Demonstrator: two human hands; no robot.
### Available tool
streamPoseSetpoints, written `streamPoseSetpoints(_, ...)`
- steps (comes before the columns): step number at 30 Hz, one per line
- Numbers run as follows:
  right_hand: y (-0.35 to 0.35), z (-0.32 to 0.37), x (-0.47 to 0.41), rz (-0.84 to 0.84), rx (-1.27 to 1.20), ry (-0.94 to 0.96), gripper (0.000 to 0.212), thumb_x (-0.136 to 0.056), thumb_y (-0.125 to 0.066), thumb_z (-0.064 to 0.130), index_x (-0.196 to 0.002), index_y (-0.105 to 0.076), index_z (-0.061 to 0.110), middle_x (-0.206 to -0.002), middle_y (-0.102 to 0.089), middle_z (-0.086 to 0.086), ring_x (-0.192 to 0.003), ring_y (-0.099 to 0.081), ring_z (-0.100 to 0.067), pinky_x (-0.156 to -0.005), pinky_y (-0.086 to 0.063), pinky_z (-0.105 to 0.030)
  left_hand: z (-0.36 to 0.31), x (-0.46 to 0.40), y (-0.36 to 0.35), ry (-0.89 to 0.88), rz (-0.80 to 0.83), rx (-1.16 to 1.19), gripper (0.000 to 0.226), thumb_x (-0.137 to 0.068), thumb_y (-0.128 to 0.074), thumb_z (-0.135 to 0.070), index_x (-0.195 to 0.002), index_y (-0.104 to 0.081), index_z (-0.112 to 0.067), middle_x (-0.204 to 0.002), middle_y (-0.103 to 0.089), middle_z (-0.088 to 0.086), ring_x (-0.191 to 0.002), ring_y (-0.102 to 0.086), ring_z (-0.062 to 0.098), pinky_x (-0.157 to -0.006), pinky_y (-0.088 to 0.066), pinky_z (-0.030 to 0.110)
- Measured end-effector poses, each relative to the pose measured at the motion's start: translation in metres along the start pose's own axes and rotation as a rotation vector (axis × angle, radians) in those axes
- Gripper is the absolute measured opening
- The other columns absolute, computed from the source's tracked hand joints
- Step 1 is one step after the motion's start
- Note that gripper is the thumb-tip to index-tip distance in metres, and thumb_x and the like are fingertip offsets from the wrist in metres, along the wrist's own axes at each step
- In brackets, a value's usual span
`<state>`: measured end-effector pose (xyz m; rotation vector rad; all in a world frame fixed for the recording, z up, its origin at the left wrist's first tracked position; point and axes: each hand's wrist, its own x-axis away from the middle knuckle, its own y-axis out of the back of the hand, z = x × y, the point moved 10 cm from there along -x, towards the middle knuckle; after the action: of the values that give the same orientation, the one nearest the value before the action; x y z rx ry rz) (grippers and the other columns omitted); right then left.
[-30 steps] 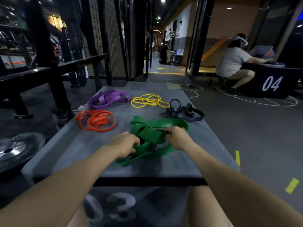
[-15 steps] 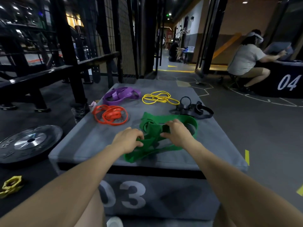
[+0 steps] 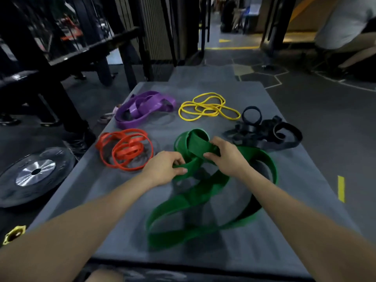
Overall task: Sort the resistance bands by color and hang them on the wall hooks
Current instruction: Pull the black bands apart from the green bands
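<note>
Both hands work the green bands (image 3: 189,200) at the near middle of the grey worktop (image 3: 301,180). The left hand (image 3: 162,169) pinches a flat green strap between thumb and curled fingers, knuckles up. The right hand (image 3: 225,155) grips a folded bunch of the same green bands just beside it, fingers wrapped over the top and thumb under the fold. The 2 hands are near each other, with a short stretch of strap between them. From the hands the wide green loops spill toward the near edge and out to the right, partly lifted and blurred, the rest lying on the worktop.

4 other piles lie apart on the worktop. The orange bands (image 3: 126,150) are coiled to the left of the left hand. The purple bands (image 3: 142,108) sit beyond them at the far left, one end close to the worktop's left edge. The thin yellow bands (image 3: 207,108) lie at the far middle, and the black bands (image 3: 264,133) sit at the far right, just beyond the green loops, with 1 loop standing up on edge.

On the floor to the left lies a black weight plate (image 3: 34,174) with a silver hub, and a small yellow piece (image 3: 14,235) lies near the lower left corner. A yellow floor mark (image 3: 341,189) shows to the right.
</note>
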<state>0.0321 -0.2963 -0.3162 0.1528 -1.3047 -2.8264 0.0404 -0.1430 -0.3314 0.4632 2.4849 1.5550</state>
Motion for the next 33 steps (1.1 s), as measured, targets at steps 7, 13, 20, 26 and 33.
streamPoseSetpoints(7, 0.027, 0.038, -0.007, 0.190, 0.041, -0.022, 0.042, -0.089, -0.060, 0.014, -0.130, -0.052, 0.017, -0.135, -0.055, -0.007, -0.125, -0.050, -0.026, -0.101, -0.039, -0.032, -0.018, 0.000, 0.033, 0.107, 0.123, 0.086, 0.028, -0.077, -0.074, -0.022, -0.101, -0.069, -0.009, -0.099, -0.070, 0.006, -0.093, -0.064, 0.020, -0.073, -0.039, 0.020)
streamPoseSetpoints(13, 0.110, 0.133, -0.014, 0.303, 0.066, 0.003, 0.027, -0.084, -0.062, 0.011, -0.109, -0.064, 0.019, -0.111, -0.066, -0.007, -0.110, -0.058, -0.028, -0.089, -0.047, -0.036, -0.072, 0.006, 0.146, 0.036, 0.212, 0.022, 0.029, -0.077, -0.073, -0.022, -0.104, -0.069, -0.012, -0.103, -0.069, 0.007, -0.100, -0.062, 0.021, -0.079, -0.041, 0.023)
streamPoseSetpoints(20, 0.224, 0.276, -0.024, 0.381, -0.002, 0.087, 0.034, -0.085, -0.062, 0.005, -0.119, -0.061, 0.006, -0.113, -0.062, -0.011, -0.109, -0.056, -0.022, -0.085, -0.038, -0.024, -0.138, 0.024, 0.308, -0.030, 0.225, 0.084, 0.027, -0.078, -0.072, -0.016, -0.103, -0.070, -0.007, -0.102, -0.070, 0.009, -0.089, -0.059, 0.011, -0.068, -0.036, 0.012)
streamPoseSetpoints(26, 0.284, 0.373, -0.041, 0.413, -0.057, 0.212, 0.013, -0.089, -0.059, 0.013, -0.084, -0.063, 0.002, -0.077, -0.051, -0.005, -0.074, -0.048, -0.014, -0.064, -0.035, -0.024, -0.167, 0.043, 0.418, -0.003, 0.101, 0.176, 0.025, -0.076, -0.075, -0.022, -0.099, -0.072, -0.011, -0.089, -0.069, -0.001, -0.067, -0.053, -0.011, -0.061, -0.035, -0.001)
streamPoseSetpoints(33, 0.316, 0.424, -0.045, 0.475, -0.437, 0.262, 0.020, -0.088, -0.062, 0.011, -0.069, -0.061, 0.006, -0.073, -0.052, -0.009, -0.072, -0.045, -0.018, -0.071, -0.036, -0.035, -0.193, 0.085, 0.485, 0.113, -0.132, 0.210, 0.010, -0.078, -0.072, -0.030, -0.083, -0.074, -0.021, -0.071, -0.061, -0.021, -0.064, -0.055, -0.016, -0.060, -0.038, 0.003)
